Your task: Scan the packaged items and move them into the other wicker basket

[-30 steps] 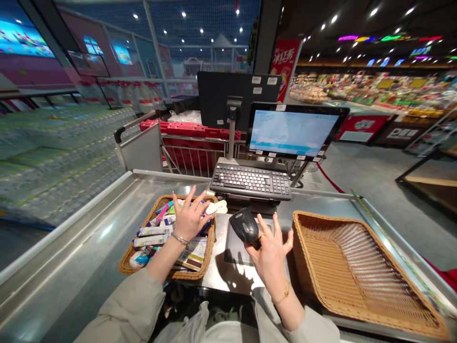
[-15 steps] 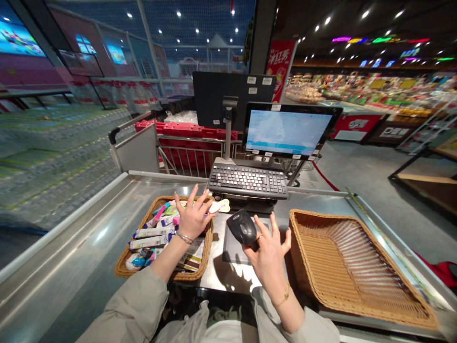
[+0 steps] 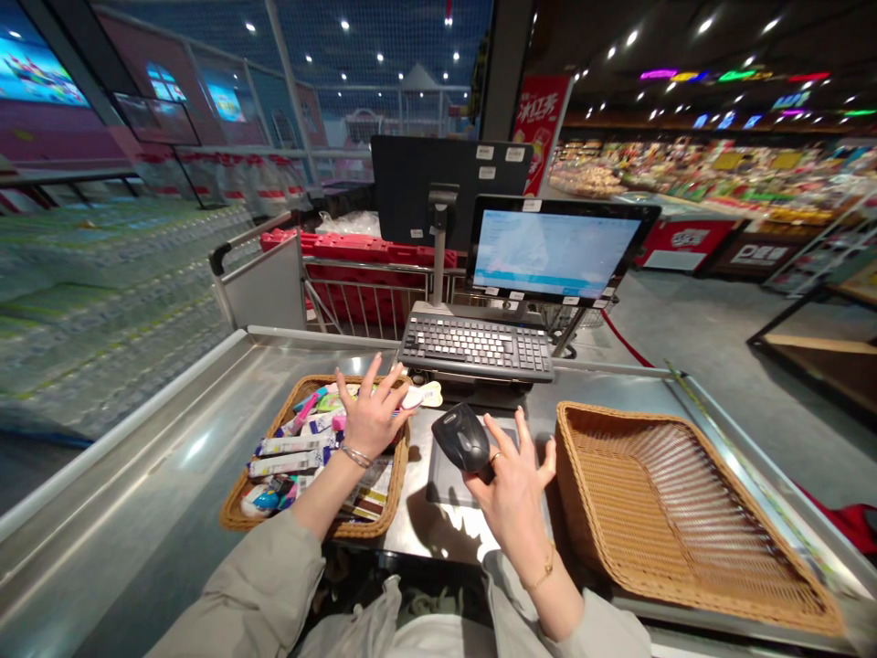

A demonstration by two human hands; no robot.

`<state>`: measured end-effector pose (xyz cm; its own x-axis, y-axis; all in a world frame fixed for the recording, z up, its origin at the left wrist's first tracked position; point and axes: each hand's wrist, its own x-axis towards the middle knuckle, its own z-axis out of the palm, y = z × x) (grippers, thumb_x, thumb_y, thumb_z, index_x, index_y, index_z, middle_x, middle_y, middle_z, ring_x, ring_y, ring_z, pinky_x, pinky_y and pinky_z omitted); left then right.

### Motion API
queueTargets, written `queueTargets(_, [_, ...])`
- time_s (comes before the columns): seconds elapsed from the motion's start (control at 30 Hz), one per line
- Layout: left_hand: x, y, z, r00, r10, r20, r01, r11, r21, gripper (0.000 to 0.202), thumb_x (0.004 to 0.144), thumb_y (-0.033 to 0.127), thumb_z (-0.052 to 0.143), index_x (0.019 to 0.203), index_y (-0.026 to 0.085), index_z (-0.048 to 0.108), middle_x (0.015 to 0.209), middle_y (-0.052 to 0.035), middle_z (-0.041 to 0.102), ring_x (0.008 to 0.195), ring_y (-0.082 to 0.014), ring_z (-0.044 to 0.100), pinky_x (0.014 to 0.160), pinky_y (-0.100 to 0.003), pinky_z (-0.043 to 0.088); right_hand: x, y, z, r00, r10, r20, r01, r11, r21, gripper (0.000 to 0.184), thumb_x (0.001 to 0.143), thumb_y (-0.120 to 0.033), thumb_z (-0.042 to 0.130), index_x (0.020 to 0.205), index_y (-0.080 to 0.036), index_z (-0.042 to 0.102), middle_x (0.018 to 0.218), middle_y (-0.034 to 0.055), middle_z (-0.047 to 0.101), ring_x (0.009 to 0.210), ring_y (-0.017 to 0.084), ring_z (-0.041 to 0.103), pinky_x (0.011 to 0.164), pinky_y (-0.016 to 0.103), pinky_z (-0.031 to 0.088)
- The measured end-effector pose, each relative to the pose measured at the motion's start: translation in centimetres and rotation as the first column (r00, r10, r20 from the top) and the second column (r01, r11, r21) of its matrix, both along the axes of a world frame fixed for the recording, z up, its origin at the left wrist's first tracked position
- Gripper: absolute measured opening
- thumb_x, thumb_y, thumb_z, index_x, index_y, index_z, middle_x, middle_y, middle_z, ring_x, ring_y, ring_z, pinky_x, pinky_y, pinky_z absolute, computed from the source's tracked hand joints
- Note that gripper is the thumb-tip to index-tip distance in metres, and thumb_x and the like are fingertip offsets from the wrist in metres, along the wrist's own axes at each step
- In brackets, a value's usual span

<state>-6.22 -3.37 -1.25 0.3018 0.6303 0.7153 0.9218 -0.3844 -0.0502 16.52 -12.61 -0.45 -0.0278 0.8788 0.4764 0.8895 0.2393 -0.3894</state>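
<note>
My left hand [image 3: 370, 419] hovers over a wicker basket [image 3: 241, 514] filled with several small packaged goods. Its fingers are fanned upward, and a small white packet [image 3: 423, 396] is pinched at its fingertips, sticking out past the basket's right rim. My right hand [image 3: 513, 493] grips a black barcode scanner [image 3: 464, 437] by the handle with the other fingers splayed. The scanner's head is tilted toward the packet, above a dark pad [image 3: 445, 480] on the steel counter.
An empty wicker basket [image 3: 685, 521] sits to the right. Behind the hands are a keyboard [image 3: 478, 347], a lit till screen [image 3: 554, 252] and a second monitor's back [image 3: 445, 187]. A red shopping cart [image 3: 363, 274] stands beyond the steel counter [image 3: 157, 484].
The scanner in my right hand has shifted slightly left, toward the packet. My left hand has stayed almost still over the basket.
</note>
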Motion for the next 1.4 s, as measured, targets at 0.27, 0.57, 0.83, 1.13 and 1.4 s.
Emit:
queueTargets(0.27, [0.2, 0.0, 0.1, 1.000, -0.011, 0.016, 0.012, 1.000, -0.027, 0.021, 0.082, 0.039, 0.067, 0.100, 0.030, 0.070, 0.131, -0.0054, 0.063, 0.137, -0.0363, 0.040, 0.111, -0.068, -0.012, -0.1, -0.1, 0.4, 1.000, 0.003, -0.030, -0.003, 1.000, -0.001, 0.014, 0.074, -0.018, 0.060, 0.084, -0.024, 0.068, 0.132, 0.0018, 0.061, 0.142, 0.036, 0.027, 0.109, 0.068, 0.003])
queueTargets(0.57, [0.2, 0.1, -0.1, 1.000, 0.009, -0.015, -0.010, 1.000, -0.029, 0.023, 0.081, 0.041, 0.068, 0.101, 0.029, 0.069, 0.131, -0.0053, 0.063, 0.137, -0.0357, 0.040, 0.111, -0.069, -0.012, 0.1, 0.0, 0.1, 1.000, -0.003, -0.030, 0.003, 1.000, -0.009, 0.018, 0.073, -0.019, 0.062, 0.089, -0.025, 0.068, 0.134, -0.0001, 0.060, 0.142, 0.036, 0.027, 0.109, 0.068, 0.002])
queueTargets(0.83, [1.1, 0.3, 0.3, 1.000, -0.022, -0.003, 0.022, 0.999, -0.049, 0.026, 0.081, 0.040, 0.068, 0.104, 0.030, 0.068, 0.134, -0.0054, 0.061, 0.138, -0.0356, 0.037, 0.111, -0.069, -0.011, 0.7, -0.1, 0.0, 0.999, -0.048, -0.007, 0.049, 0.999, 0.025, 0.022, 0.076, -0.020, 0.061, 0.097, -0.025, 0.068, 0.136, 0.0024, 0.057, 0.142, 0.036, 0.027, 0.109, 0.068, 0.004])
queueTargets(1.13, [3.7, 1.3, 0.8, 0.996, -0.085, -0.006, 0.085, 0.996, -0.037, 0.027, 0.081, 0.041, 0.068, 0.106, 0.031, 0.068, 0.134, -0.0048, 0.060, 0.137, -0.0353, 0.039, 0.112, -0.068, -0.010, 2.8, -0.5, -0.4, 0.989, -0.146, -0.007, 0.146, 0.988, 0.041, 0.023, 0.077, -0.023, 0.060, 0.098, -0.026, 0.067, 0.138, 0.0024, 0.056, 0.143, 0.035, 0.025, 0.109, 0.068, 0.007])
queueTargets(1.4, [6.9, 2.2, 1.1, 0.983, -0.185, 0.001, 0.185, 0.982, -0.039, 0.027, 0.081, 0.043, 0.068, 0.106, 0.031, 0.068, 0.133, -0.0054, 0.062, 0.137, -0.0356, 0.039, 0.111, -0.069, -0.009, 5.1, -1.4, -0.1, 0.970, -0.241, -0.039, 0.241, 0.970, -0.002, 0.020, 0.080, -0.023, 0.057, 0.097, -0.025, 0.068, 0.139, 0.0028, 0.055, 0.143, 0.035, 0.025, 0.109, 0.069, 0.005])
